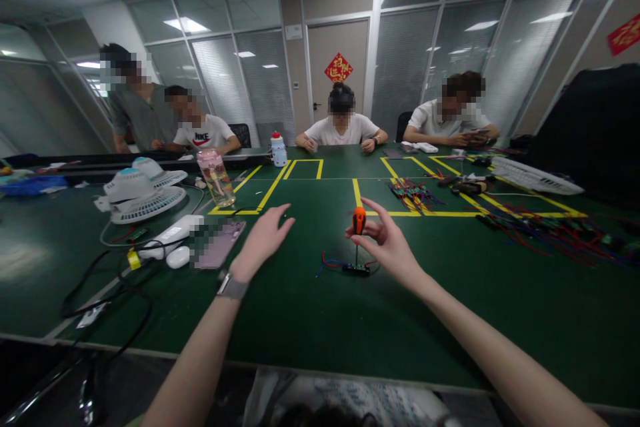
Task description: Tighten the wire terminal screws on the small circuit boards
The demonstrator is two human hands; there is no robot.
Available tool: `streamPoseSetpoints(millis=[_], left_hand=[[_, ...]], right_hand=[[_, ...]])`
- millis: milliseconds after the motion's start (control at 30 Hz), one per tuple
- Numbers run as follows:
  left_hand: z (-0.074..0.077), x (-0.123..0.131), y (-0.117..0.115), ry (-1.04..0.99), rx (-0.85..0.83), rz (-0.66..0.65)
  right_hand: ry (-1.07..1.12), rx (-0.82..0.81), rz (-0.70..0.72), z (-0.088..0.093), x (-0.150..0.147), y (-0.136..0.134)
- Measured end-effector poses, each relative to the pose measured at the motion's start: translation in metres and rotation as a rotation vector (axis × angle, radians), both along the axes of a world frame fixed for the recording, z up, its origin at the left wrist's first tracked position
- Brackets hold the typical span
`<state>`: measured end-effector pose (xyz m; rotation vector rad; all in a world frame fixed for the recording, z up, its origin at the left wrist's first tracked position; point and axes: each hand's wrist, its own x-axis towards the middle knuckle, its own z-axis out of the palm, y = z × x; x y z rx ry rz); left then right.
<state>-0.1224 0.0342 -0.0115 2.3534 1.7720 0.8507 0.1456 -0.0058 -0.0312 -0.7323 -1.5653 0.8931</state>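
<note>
An orange and black screwdriver (359,221) stands upright, its shaft reaching down to a small circuit board (357,269) on the green table. Red and blue wires (327,261) lead off both ends of the board. My right hand (387,240) grips the screwdriver by its handle between thumb and curled fingers, with the index finger raised. Over the table to the left, my left hand (263,240) is empty, its fingers stretched out and apart. Nearest to it lies a mauve phone (227,245), partly blurred out. Whether the screwdriver tip touches a screw is too small to tell.
White fans (145,197), a pink-lidded bottle (216,180) and black cables (107,287) occupy the left. Wired circuit boards (413,193) are heaped at the right, near a white plastic grille (537,175). Yellow tape (313,161) marks the table (300,327). Several people are across it.
</note>
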Motion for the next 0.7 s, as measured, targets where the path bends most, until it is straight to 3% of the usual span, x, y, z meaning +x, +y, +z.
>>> streamPoseSetpoints(millis=[100, 167, 267, 400, 467, 633, 700], left_hand=[[0.021, 0.066, -0.026, -0.298, 0.019, -0.568], [0.033, 0.099, -0.037, -0.363, 0.018, -0.764], [0.041, 0.117, -0.034, -0.392, 0.041, -0.806], [0.038, 0.106, -0.015, -0.640, -0.183, -0.794], [0.034, 0.099, -0.010, -0.743, -0.203, -0.750], [0.026, 0.097, -0.014, -0.672, 0.028, -0.603], [0.027, 0.099, -0.016, -0.619, 0.080, -0.608]], right_hand=[[0.001, -0.010, 0.000, -0.004, -0.001, 0.003], [-0.004, 0.016, -0.019, -0.005, 0.001, 0.005], [-0.081, 0.019, -0.038, -0.009, 0.008, 0.007], [-0.549, 0.011, -0.065, -0.023, 0.019, 0.011], [-0.699, -0.024, -0.011, -0.033, 0.021, 0.014], [-0.700, -0.020, 0.022, -0.044, 0.022, 0.018], [-0.700, -0.006, 0.037, -0.042, 0.025, 0.017]])
